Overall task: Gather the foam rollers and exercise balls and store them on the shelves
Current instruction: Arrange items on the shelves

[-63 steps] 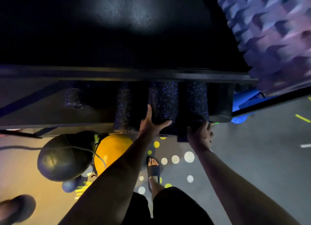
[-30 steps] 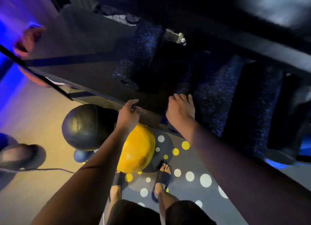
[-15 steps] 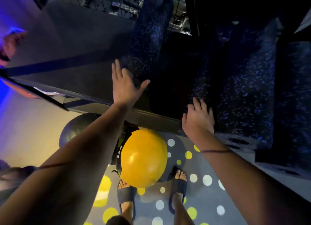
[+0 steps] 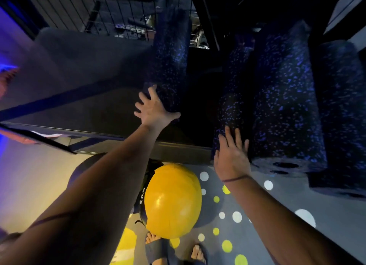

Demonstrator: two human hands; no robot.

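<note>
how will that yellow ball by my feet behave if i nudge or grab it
The yellow ball is round and sits on the flat floor, so a nudge would probably set it rolling. Its glossy shine suggests a smooth skin, likely slippery in one hand. It looks wider than a palm, so two hands seem safer.

Speckled foam rollers [image 4: 285, 98] shelved, yellow ball [image 4: 172, 201] below

Gym: shelved foam rollers [image 4: 285, 98], exercise ball [image 4: 172, 201].
</note>
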